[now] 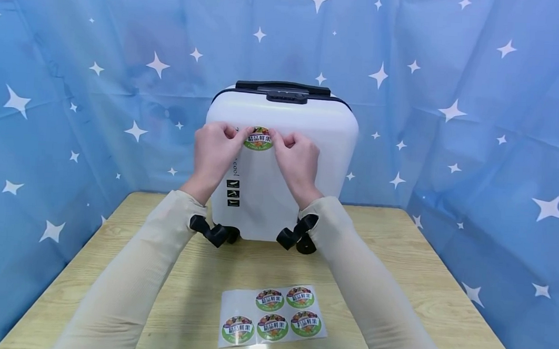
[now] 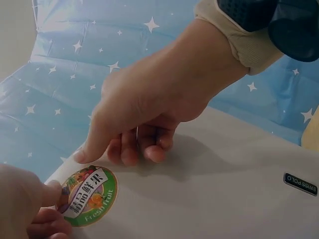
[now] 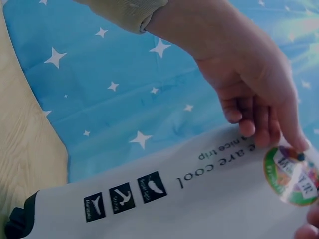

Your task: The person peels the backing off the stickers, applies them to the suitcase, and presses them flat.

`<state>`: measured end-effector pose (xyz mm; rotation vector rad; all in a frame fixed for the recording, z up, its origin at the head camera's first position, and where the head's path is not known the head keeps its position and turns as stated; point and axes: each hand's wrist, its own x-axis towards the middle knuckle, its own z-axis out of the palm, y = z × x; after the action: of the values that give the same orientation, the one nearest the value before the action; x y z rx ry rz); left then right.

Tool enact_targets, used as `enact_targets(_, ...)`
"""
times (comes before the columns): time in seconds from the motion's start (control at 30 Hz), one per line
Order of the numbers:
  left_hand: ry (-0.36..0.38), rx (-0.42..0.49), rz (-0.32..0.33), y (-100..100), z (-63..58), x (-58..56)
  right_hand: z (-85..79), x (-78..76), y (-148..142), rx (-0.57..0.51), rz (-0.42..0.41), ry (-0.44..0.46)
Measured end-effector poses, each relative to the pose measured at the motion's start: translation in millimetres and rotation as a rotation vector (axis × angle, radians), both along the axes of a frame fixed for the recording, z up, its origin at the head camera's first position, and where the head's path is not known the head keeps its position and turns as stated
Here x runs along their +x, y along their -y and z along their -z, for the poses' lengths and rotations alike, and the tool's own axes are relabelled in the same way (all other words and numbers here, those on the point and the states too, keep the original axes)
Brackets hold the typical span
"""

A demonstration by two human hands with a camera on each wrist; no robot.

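Note:
A white hard-shell suitcase (image 1: 278, 206) stands upright on the table, its black handle and lock on top. Before its upper front is a round fruit sticker (image 1: 258, 143), green-rimmed with a white lettered band. My left hand (image 1: 214, 155) pinches the sticker's left edge, thumb at the rim. At the opposite edge, my right hand (image 1: 298, 162) pinches with thumb and curled fingers. The left wrist view shows the sticker (image 2: 94, 199) close against the shell, with the right hand (image 2: 149, 99) above it. In the right wrist view, the left thumb overlaps the sticker's (image 3: 276, 174) edge.
A sheet of several matching stickers (image 1: 240, 299) lies on the wooden table (image 1: 168, 305) in front of the suitcase, one spot on it bare. Printed lettering and dark icons (image 1: 233, 193) run down the suitcase's left side. A blue star-patterned curtain (image 1: 122, 92) surrounds the table.

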<state>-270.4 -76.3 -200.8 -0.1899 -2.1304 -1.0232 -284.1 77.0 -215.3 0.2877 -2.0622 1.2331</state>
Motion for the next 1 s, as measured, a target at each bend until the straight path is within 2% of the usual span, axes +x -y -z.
enact_targets(0.2, 0.045, -0.009, -0.023, -2.7, -1.2, -3.3, -5.4, -1.1, 1.5, 0.039, 0.004, 0.026)
enact_targets(0.43, 0.034, -0.037, -0.032, -2.0, 4.5, -4.1, -1.3, -2.2, 3.0, 0.070, -0.009, 0.020)
enact_targets(0.67, 0.048, -0.042, 0.001, -2.5, 13.6, -4.2, 6.0, -1.5, 4.6, 0.081, -0.024, 0.044)
enact_targets(1.0, 0.036, -0.014, 0.041, -1.2, 24.6, -3.6, 20.0, -3.2, 2.7, 0.084, -0.043, 0.001)
